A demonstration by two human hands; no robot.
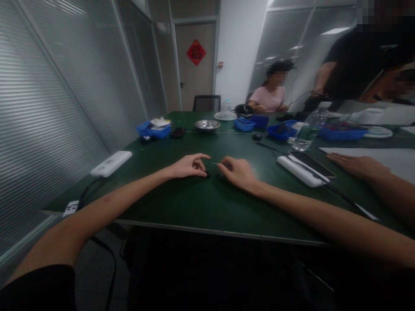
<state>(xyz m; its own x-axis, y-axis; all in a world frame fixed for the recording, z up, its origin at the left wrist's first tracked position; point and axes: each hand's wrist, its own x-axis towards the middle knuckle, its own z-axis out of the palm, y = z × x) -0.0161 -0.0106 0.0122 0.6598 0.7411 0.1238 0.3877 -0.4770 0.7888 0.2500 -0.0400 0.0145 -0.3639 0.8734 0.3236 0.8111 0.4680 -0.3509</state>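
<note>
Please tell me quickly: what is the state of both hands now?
Left hand: beside a small black object; grip cannot be told.
Right hand: closed, apparently pinching a thin pale piece.

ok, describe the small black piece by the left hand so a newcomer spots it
Start at the green table and find the left hand and right hand over it. By the left hand's lower fingertips is the small black piece, roundish as far as the blur shows. Its compact, dark form sets it apart from the thin pale sliver at the right hand's fingertips.
</note>
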